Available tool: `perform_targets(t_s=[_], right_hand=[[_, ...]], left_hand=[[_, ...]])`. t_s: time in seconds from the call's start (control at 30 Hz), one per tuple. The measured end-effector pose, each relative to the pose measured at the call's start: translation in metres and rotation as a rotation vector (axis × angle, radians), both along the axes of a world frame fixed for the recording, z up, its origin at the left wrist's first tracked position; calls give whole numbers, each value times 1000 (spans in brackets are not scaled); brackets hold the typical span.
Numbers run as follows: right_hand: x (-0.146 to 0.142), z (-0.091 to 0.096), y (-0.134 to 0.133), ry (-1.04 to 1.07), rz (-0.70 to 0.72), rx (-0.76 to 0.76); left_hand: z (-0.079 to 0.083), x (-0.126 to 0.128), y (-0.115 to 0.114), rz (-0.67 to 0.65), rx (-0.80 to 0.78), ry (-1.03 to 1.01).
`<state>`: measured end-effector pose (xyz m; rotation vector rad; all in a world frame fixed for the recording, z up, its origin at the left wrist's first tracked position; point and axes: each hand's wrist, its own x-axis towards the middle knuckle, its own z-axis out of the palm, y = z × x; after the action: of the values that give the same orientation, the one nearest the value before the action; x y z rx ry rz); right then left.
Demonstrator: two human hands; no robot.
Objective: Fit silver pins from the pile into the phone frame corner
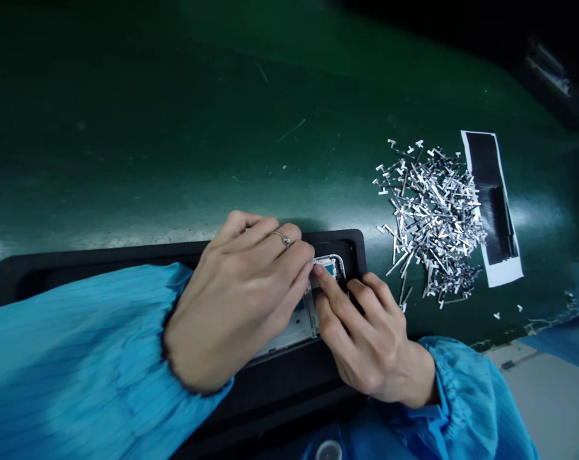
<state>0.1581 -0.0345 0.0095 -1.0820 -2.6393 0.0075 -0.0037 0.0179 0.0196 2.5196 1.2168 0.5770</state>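
A phone frame (294,327), silvery with a pale rim and blue patches, lies in a black tray (359,255). My left hand (251,281), with a ring on one finger, arches over the frame. Its fingers are closed near the frame's upper right corner, and their tips and anything between them are hidden. From the right, my right hand (366,332) reaches in with its index finger stretched onto the frame, close to the left fingertips. Its other fingers are bent beside the tray's right end, and I see nothing held in it.
Right of the tray, a loose pile of small T-shaped strips (438,217), silver and black, covers the green table (174,140). Beside it lies a white-edged black sheet (484,166) with dark strips on it. A dark object (551,70) stands at the far right.
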Motion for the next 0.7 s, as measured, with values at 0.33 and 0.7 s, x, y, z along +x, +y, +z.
perform_targets(t_s=[0.33, 0.7], right_hand=[[-2, 2, -1, -67, -7, 3], [-1, -1, -2, -33, -4, -21]], left_hand=[[6, -6, 0, -71, 4, 80], [3, -8, -4, -19, -19, 28]])
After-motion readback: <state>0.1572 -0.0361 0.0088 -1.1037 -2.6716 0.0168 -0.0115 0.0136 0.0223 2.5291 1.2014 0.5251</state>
